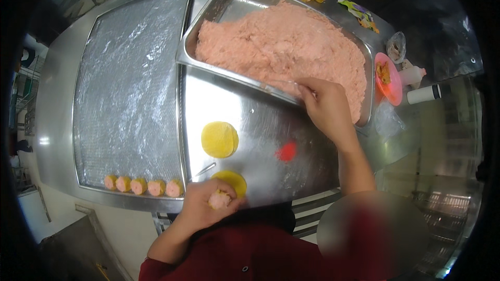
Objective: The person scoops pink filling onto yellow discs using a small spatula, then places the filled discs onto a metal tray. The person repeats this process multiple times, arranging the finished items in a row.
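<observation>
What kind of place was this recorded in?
Probably a commercial kitchen or food-prep room: a long stainless steel table, a large metal pan heaped with pink filling, and a film-covered tray holding five filled dumplings.

Open tabletop [258, 138], pan wall [239, 77] beyond

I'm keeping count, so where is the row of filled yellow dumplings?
In the head view, the row of dumplings sits at lower left, along the near edge of the tray, just left of the left hand.
</observation>
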Available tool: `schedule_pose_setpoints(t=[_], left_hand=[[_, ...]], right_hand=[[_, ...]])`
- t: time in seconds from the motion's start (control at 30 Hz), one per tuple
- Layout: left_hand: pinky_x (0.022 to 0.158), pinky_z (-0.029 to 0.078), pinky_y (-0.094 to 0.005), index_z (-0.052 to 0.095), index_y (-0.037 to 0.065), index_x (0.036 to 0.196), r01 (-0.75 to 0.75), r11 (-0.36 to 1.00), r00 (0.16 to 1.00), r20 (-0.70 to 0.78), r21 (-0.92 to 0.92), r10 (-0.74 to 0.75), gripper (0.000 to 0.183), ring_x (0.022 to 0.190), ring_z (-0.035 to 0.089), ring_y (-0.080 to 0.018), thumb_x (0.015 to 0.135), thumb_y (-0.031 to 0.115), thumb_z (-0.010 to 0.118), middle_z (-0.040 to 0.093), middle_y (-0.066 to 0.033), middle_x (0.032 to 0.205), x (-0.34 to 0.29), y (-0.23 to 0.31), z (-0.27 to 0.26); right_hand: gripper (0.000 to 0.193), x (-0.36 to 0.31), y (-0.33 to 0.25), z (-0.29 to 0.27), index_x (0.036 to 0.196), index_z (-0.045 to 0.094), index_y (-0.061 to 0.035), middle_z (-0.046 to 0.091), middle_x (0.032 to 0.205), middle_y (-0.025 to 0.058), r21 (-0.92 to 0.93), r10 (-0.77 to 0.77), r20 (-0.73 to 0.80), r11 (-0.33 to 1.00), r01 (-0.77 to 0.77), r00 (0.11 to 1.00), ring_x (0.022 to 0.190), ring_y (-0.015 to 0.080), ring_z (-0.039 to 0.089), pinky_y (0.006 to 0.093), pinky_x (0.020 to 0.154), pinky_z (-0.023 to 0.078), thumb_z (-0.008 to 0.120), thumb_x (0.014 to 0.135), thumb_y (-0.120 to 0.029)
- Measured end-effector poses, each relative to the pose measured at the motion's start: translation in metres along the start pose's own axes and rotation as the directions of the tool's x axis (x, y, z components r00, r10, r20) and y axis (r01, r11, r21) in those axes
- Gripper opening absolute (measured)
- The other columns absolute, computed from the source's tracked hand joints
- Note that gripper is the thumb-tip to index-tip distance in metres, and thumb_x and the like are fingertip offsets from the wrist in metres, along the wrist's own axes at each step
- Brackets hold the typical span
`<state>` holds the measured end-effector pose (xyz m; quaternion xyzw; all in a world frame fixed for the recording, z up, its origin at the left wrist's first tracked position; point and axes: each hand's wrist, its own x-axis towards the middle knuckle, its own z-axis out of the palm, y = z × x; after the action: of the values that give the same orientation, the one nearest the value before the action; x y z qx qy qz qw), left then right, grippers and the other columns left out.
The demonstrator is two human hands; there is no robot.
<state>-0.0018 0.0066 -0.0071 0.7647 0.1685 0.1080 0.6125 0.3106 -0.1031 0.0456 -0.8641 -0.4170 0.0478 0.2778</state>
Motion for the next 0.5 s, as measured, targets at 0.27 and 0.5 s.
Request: schedule_pose_setpoints(t=[0.27, 0.5], left_hand=[[0.061, 0.054, -0.0288, 0.067, 0.005, 0.076, 0.094, 0.991, 0.996, 0.007, -0.093, -0.094, 0.025, 0.066, 0.07, -0.0148, 0.076, 0.007, 0.091, 0.071, -0.0087, 0.074, 0.006, -0.007, -0.005], [0.062, 0.054, -0.0279, 0.067, 0.005, 0.076, 0.098, 0.99, 0.995, 0.003, -0.103, -0.099, 0.024, 0.068, 0.07, -0.0147, 0.076, 0.005, 0.09, 0.071, -0.0084, 0.075, 0.017, -0.005, -0.004]], right_hand=[[0.017, 0.015, 0.007, -0.003, 0.094, 0.075, 0.0018, 0.072, 0.089, 0.0221, -0.196, -0.029, 0.179, 0.979, 0.065, 0.983, 0.084, 0.0405, 0.069, 0.0466, 0.081, 0.053, 0.067, 0.09, -0.013], [0.019, 0.013, 0.003, -0.012, 0.096, 0.076, 0.0036, 0.073, 0.088, 0.0227, 0.085, 0.096, 0.219, 0.989, -0.117, 0.971, 0.08, 0.0362, 0.072, 0.0416, 0.076, 0.055, 0.067, 0.091, -0.012]])
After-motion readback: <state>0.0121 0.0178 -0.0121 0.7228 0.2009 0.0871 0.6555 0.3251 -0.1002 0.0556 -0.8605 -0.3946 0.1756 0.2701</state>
